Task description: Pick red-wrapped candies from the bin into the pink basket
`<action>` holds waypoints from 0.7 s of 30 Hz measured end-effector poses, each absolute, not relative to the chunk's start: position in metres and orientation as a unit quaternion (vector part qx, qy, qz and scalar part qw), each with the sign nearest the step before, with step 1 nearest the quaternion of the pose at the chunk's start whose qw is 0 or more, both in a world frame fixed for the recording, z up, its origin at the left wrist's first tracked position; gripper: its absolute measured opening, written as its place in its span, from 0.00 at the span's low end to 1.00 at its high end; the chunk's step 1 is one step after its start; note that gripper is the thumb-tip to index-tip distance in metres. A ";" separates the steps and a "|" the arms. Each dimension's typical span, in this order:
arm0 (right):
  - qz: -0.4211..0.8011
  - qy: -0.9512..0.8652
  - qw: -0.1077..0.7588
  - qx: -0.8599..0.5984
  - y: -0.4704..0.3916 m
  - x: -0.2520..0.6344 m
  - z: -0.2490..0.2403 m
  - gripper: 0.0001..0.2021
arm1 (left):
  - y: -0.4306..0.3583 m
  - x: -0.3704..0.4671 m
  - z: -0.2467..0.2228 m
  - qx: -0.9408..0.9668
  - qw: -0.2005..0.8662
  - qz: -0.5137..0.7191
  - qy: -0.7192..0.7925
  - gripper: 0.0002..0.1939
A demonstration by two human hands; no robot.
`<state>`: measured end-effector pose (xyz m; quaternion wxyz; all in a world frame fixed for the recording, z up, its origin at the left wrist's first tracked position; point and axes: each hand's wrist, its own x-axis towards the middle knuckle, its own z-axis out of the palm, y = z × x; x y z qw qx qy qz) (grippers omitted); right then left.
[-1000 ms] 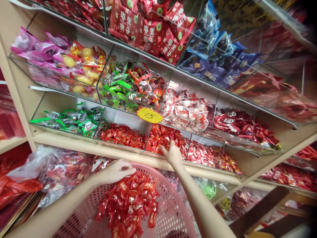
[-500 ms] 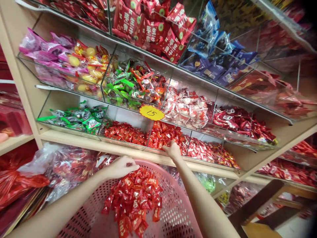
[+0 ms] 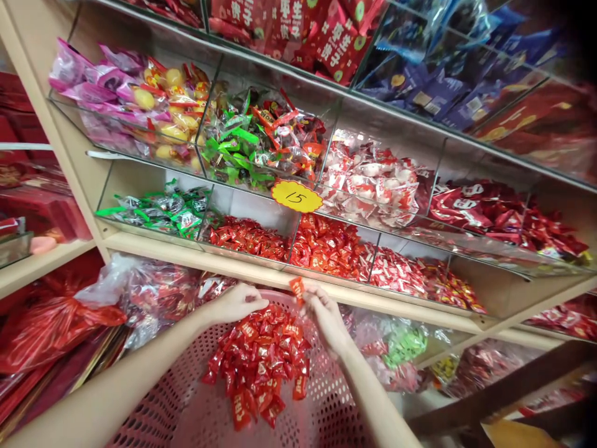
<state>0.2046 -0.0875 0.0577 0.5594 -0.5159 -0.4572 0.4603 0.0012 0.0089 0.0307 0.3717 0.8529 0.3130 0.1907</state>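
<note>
A pink perforated plastic basket [image 3: 186, 423] stands low in front, below the shelves. A heap of red wrapped candies [image 3: 261, 354] lies in it. My left hand [image 3: 236, 303] is closed at the basket's far rim, with the thumb toward the inside and the other fingers partly hidden. Over the rim's right part, my right hand [image 3: 324, 314] pinches a single red wrapped candy [image 3: 297, 290] between thumb and fingers. Just beyond it, a compartment of similar red candies [image 3: 324, 246] sits on the lowest shelf.
Clear dividers split the shelves into candy bins. A yellow price tag [image 3: 297, 196] reading 15 hangs on the shelf edge. Green-wrapped candies [image 3: 172, 208] lie at left, red-and-white ones [image 3: 398, 270] at right. Bags [image 3: 158, 292] fill the space underneath. A dark wooden frame [image 3: 504, 386] stands lower right.
My right hand has drawn back from the red candy compartment toward the basket, now with a red candy in its fingers. My left hand stays at the rim. The view has shifted slightly.
</note>
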 end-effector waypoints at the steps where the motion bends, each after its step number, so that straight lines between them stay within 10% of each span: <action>1: 0.481 -0.464 0.536 -0.516 -0.090 0.202 0.052 0.14 | 0.008 0.002 0.032 0.851 0.376 0.195 0.312 0.19; 21: 0.544 -0.525 0.434 -0.491 -0.092 0.197 0.032 0.16 | 0.014 0.004 0.039 0.868 0.399 0.212 0.207 0.09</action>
